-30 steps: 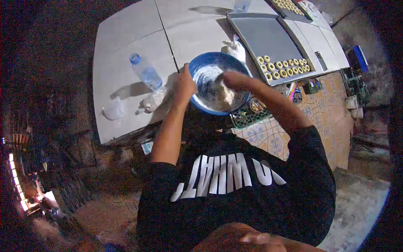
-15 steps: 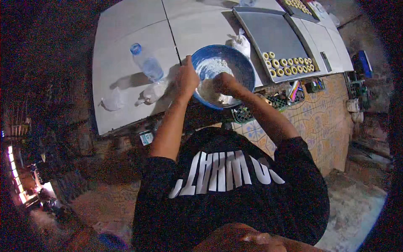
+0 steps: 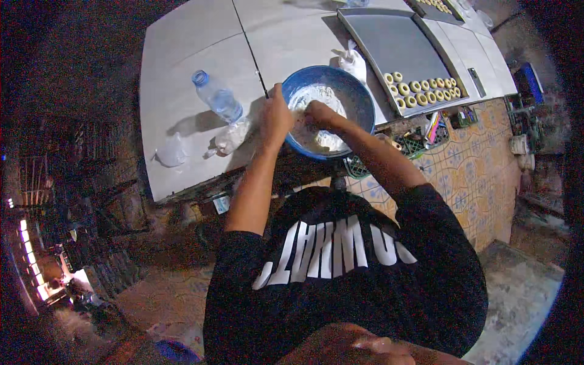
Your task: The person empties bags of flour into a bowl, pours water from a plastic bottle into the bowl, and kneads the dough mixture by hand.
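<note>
A round blue bowl [image 3: 359,109] at the front edge of the white tiled table [image 3: 182,61] holds white powder and a pale mass. My left hand [image 3: 275,115] grips its left rim. My right hand [image 3: 316,114] is closed down inside it, in the mixture; what its fingers hold is hidden. Left of the bowl stand a clear plastic bottle [image 3: 219,97] and a knotted bag of white stuff [image 3: 231,137], with a smaller clear bag [image 3: 171,157] further left. Another white bag [image 3: 351,64] sits just behind the bowl.
A metal tray [image 3: 395,45] with several pale rings [image 3: 429,95] lies at the right; a second filled tray [image 3: 435,6] is behind it. A slim dark object [image 3: 476,82] lies beside it. A green crate [image 3: 359,165] with assorted items sits below the table edge, over patterned floor tiles.
My right hand has moved leftward within the bowl and stays closed. My left hand keeps hold of the rim. The view has shifted slightly between frames.
</note>
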A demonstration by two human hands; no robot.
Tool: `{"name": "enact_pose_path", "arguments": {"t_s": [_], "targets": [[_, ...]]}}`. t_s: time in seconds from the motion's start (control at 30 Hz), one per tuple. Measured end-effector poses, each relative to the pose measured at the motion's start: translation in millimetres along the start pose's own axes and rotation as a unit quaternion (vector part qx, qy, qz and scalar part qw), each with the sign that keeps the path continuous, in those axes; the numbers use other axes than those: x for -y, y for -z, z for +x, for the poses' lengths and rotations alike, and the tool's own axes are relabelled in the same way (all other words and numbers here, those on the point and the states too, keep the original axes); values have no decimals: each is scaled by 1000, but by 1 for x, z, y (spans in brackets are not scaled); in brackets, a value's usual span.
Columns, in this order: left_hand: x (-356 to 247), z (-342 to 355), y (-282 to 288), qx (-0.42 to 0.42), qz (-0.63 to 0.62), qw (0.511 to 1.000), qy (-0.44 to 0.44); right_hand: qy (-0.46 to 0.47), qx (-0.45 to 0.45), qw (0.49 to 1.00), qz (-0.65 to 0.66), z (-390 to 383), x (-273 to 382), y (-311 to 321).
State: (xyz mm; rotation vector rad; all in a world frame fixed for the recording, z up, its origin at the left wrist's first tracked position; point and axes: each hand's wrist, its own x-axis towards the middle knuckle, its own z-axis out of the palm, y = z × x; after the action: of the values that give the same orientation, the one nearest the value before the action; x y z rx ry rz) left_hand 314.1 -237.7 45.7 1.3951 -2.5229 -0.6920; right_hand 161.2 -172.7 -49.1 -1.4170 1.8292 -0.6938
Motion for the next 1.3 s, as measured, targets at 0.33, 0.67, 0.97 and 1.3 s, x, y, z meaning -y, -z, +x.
{"name": "enact_pose_path", "arguments": {"t_s": [0.33, 0.67, 0.97, 1.3], "targets": [[23, 6, -23, -33, -62, 998, -1, 94, -178, 963, -178, 12, 24, -1], [12, 7, -17, -20, -38, 999, 2, 113, 28, 959, -258, 42, 22, 2], [17, 2, -4, 0, -2, 1000, -13, -29, -142, 988, -44, -44, 16, 41], [4, 8, -7, 11, -57, 998, 20, 95, -23, 974, -202, -23, 19, -10]]}}
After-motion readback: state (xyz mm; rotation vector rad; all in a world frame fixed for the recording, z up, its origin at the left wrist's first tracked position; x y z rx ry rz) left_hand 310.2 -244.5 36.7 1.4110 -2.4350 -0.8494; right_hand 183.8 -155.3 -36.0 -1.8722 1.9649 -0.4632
